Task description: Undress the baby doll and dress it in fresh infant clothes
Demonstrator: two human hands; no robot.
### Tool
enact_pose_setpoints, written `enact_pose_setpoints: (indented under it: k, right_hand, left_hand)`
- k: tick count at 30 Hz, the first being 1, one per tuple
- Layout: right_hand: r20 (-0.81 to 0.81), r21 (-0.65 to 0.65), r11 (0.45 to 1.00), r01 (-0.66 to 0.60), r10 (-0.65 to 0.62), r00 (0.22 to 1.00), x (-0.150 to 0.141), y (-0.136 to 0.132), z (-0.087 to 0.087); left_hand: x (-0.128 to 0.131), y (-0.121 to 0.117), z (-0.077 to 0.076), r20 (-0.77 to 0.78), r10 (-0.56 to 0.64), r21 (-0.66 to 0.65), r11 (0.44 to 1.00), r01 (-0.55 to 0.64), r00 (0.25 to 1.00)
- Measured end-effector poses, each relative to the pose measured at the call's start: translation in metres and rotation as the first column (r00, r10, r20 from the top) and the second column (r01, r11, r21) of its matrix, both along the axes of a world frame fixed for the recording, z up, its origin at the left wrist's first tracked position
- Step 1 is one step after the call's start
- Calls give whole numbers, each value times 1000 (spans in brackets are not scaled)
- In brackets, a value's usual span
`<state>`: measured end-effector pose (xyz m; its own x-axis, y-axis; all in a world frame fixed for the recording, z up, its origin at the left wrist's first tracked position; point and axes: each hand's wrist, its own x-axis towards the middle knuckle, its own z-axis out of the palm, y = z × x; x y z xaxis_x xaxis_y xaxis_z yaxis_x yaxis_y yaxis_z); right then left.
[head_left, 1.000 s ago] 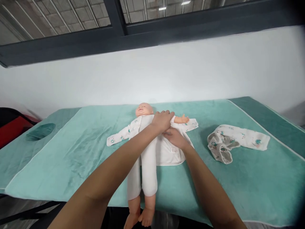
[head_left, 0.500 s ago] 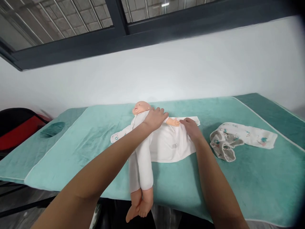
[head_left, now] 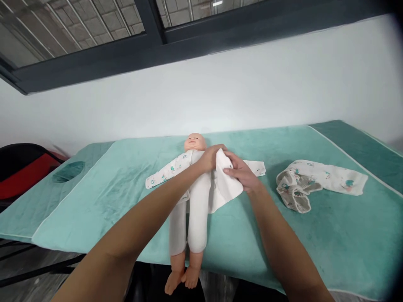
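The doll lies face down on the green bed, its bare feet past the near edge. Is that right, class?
Face down is wrong: the head view shows the doll face up on the green bed. Its bare feet do reach past the near edge.

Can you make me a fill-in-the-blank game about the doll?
1. The doll lies on its ____, face up.
2. The doll's feet are ____, not covered.
3. The right hand holds a flap of the jacket, whose inside is plain ____.

Missing words: back; bare; white.
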<state>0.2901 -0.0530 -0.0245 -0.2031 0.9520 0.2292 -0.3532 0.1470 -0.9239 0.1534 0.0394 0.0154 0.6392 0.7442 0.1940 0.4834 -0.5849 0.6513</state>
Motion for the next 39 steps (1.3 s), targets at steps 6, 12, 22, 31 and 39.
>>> enact_pose_setpoints:
  k: [6, 12, 22, 31, 39]
  right_hand:
    - [39, 35, 684, -728, 727, 685, -22, -16, 12]
    - [56, 38, 818, -574, 572, 819, -18, -17, 8]
    - [270, -95, 991, 94, -65, 961, -31, 8, -33]
    - [445, 14, 932, 361, -329, 833, -28, -22, -50]
    - [703, 314, 845, 434, -514, 491, -7, -114, -72]
  left_hand:
    - [-69, 7, 28, -21, 188, 140, 973, -184, 982]
    - [-123, -6, 12, -12, 343, 323, 890, -321, 939]
    - [-130, -131, -15, -125, 194, 296, 943, -150, 973]
    - [-168, -143, -28, 76, 428, 215, 875, -434, 901]
    - [-253, -51, -96, -141, 730, 382, 663, -644, 669]
